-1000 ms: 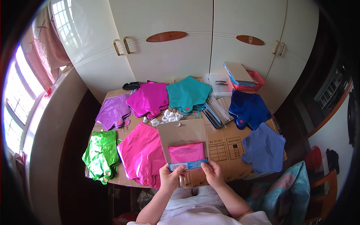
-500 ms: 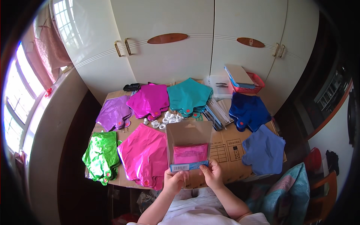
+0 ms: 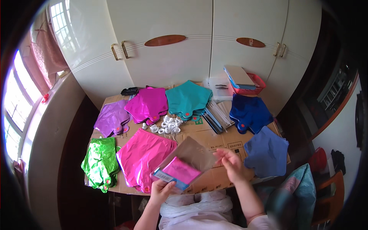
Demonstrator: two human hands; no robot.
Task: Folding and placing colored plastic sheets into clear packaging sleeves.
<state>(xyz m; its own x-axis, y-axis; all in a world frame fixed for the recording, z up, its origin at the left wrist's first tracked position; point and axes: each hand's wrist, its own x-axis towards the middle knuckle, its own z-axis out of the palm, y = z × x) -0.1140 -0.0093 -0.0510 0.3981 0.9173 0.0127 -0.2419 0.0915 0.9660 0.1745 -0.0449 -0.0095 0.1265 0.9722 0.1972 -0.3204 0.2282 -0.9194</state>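
Sleeve of clear plastic (image 3: 196,150), flat and rectangular, sits tilted in the left hand (image 3: 161,191), which grips its near edge, thumb on top, by a blue strip (image 3: 180,184); inside lies a folded bright pink packet (image 3: 178,170). And the right hand (image 3: 231,163) is open, fingers slightly blurred, right by the sleeve's far corner; whether they touch it, I cannot tell! All this is above the cardboard-covered worktop (image 3: 215,179), just right of a pile of shiny hot-pink foil shapes (image 3: 140,157). Left of that hot-pink pile, crinkled green foil (image 3: 99,155); beyond it to the left, lilac foil (image 3: 110,117); straight beyond it, metallic magenta foil (image 3: 147,102). Beyond it to the right, small white ring-shaped coils (image 3: 170,122), then teal foil (image 3: 188,96). Well to its right, dull blue foil (image 3: 266,152), with dark navy foil (image 3: 252,110) farther back.
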